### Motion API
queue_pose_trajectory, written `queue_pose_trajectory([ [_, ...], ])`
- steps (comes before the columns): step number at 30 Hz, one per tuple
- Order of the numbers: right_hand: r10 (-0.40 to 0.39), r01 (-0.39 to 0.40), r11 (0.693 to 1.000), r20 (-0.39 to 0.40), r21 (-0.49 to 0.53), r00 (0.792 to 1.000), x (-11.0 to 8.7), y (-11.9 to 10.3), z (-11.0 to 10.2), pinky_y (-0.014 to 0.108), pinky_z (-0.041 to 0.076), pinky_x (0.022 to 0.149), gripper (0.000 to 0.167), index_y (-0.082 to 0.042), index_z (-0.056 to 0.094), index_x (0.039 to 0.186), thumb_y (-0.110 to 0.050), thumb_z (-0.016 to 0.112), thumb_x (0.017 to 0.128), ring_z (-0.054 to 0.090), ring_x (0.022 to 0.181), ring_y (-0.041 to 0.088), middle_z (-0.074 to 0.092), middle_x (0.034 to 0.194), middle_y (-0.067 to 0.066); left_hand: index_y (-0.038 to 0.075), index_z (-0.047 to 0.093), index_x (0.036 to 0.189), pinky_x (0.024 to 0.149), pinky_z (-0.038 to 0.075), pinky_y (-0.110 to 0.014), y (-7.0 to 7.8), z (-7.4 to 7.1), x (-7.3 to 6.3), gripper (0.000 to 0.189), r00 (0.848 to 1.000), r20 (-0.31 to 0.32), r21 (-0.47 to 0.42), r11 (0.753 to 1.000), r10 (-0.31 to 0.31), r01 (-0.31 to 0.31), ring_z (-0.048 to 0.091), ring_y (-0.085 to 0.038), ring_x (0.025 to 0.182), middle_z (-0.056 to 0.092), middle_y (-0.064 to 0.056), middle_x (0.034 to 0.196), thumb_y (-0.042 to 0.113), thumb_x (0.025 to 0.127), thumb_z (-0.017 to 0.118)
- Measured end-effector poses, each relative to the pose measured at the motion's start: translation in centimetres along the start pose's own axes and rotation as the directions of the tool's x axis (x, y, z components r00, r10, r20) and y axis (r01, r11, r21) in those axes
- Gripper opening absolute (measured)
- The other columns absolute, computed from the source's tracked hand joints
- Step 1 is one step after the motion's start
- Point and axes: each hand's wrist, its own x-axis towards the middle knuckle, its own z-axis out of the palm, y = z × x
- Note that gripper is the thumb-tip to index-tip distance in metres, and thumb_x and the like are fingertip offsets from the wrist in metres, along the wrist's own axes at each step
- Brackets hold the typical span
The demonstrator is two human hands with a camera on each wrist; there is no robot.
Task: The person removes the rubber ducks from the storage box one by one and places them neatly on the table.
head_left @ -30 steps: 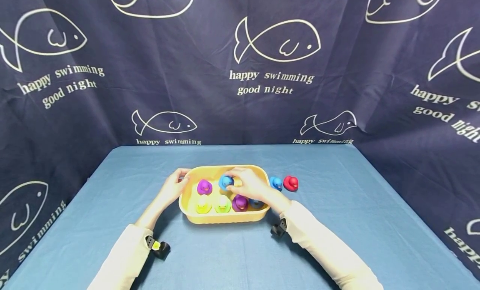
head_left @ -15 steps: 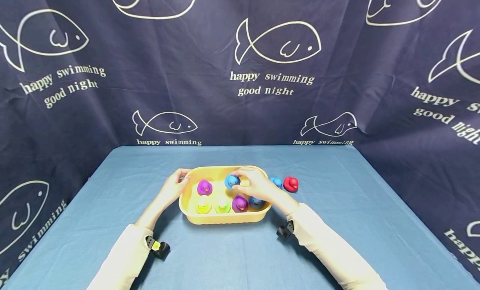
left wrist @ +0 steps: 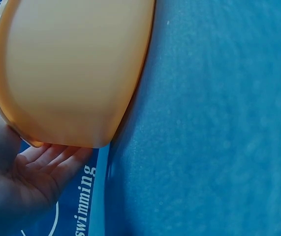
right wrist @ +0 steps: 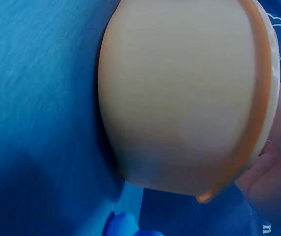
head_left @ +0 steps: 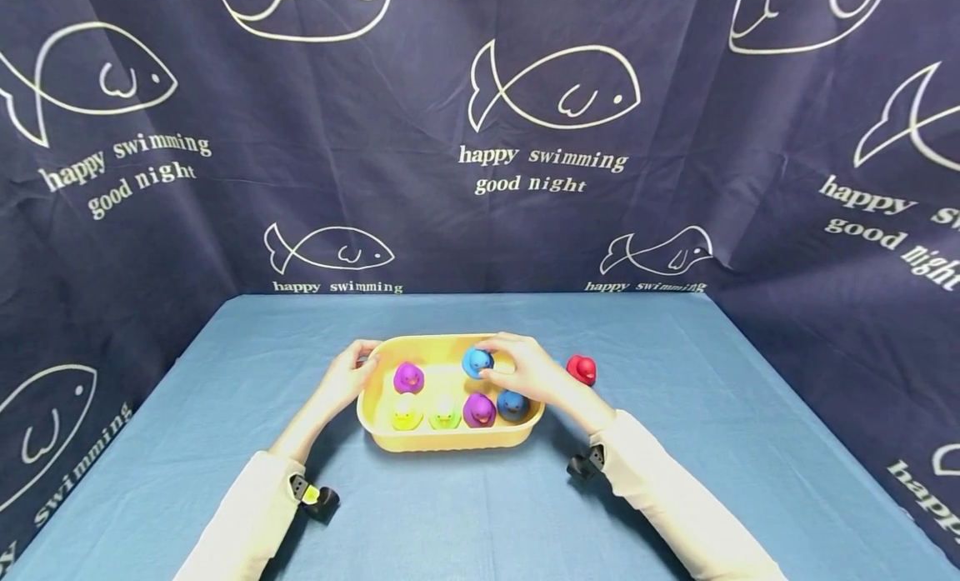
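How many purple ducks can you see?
2: one purple duck back left in the tub, another purple duck in its front row. The right hand could be hiding more.

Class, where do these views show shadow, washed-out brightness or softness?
Head: the long pale fabric sleeves look nearly washed out, shadows darkening the blue cloth-covered table beside them; left wrist: dimmer, the yellow oblong plastic tub slightly soft; right wrist: also dim, broad shadow lower left.

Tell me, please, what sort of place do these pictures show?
Probably a small staged recording area, though the wider room is out of view. Dark fabric with fish drawings closes in the back and both sides of a plain blue table, and black wrist-worn devices are visible.
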Motion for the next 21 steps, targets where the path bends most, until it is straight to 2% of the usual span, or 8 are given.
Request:
queue_pose_trajectory([
  [9,0.031,-0.03,1.0,-0.022,0.002,0.999,-0.9,0.7,-0.7,0.038,0.05,0.09,0.038,-0.007,0.066,0.114,-0.016,0.075,0.078,0.063,0.096,0.02,0.067,0.103,0.004,-0.003,0.054,0.121,0.078,0.049,-0.029,0.3,0.0,-0.2,0.03,1.0,0.003,0.002,1.0,-0.01,0.01,0.062,-0.031,0.097,0.06,-0.024,0.116,0.013,0.095,0.051],
  [15,0.009,-0.01,1.0,-0.05,-0.02,0.999,-1.6,1.1,-1.4,0.038,0.051,0.086,0.038,-0.006,0.066,0.112,-0.016,0.076,0.077,0.064,0.093,0.021,0.067,0.099,0.004,-0.004,0.054,0.12,0.077,0.05,-0.029,0.1,0.1,-0.2,0.031,1.0,0.008,-0.004,1.0,-0.001,0.001,0.062,-0.031,0.095,0.06,-0.024,0.115,0.014,0.095,0.052],
  [21,0.008,-0.01,1.0,-0.065,-0.021,0.998,-2.1,1.3,-2.4,0.039,0.05,0.087,0.037,-0.004,0.066,0.111,-0.017,0.075,0.078,0.063,0.095,0.02,0.068,0.103,0.006,-0.004,0.056,0.114,0.071,0.051,-0.03,0.0,0.0,-0.4,0.031,0.996,-0.027,-0.023,0.996,0.081,-0.081,0.063,-0.027,0.086,0.061,-0.024,0.107,0.02,0.094,0.052],
])
